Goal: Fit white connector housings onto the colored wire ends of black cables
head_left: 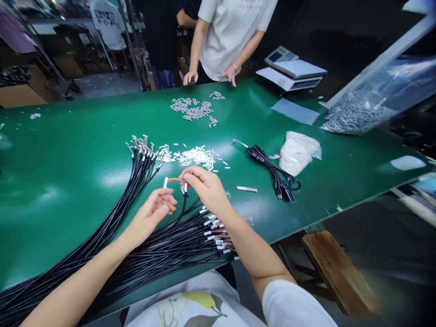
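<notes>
At six o'clock, black cables point(146, 259) lie nearest. The left hand point(160, 206) curls loosely, empty, beside a white connector point(165, 182); the right hand point(203, 184) pinches its wired cable point(185, 200). Beyond, at twelve, lie white pieces point(197, 156).

One black cable point(185, 200) with orange wires and white connector is held raised in the hands point(189, 178), above the table point(85, 150).

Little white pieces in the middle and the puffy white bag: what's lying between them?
A coiled black cable lies between the little white pieces and the puffy white bag. The head view shows it.
</notes>
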`<state>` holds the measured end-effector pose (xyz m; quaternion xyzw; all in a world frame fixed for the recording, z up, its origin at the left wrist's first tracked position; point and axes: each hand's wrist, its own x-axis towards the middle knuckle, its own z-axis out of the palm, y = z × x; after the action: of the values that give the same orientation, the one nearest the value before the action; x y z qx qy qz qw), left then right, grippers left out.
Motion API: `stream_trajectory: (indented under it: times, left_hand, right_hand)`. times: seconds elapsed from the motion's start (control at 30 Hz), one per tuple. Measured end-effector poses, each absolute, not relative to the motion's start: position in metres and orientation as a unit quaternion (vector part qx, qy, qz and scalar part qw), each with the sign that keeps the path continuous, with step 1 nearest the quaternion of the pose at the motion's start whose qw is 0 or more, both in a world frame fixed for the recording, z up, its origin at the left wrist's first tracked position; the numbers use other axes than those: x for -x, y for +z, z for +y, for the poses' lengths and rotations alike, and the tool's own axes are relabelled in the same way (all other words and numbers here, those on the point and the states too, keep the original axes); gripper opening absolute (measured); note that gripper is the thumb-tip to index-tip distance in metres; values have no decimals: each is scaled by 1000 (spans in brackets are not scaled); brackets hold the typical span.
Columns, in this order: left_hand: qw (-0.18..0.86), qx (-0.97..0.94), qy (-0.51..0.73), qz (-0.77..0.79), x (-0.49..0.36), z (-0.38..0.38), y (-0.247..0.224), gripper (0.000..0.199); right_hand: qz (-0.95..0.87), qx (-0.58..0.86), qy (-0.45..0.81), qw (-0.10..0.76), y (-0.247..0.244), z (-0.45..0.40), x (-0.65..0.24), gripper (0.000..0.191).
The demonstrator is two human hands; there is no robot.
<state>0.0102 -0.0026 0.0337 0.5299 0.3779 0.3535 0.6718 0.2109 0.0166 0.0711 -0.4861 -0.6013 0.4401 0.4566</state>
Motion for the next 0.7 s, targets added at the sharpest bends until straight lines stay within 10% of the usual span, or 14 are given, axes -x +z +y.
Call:
stream_trajectory:
  times: [0.7]
  left_hand:
    - [716, -374, 429, 404, -38, 42, -23, 67]
  right_hand:
    - [-434, 480, 604, 465, -4, 39, -218, 28]
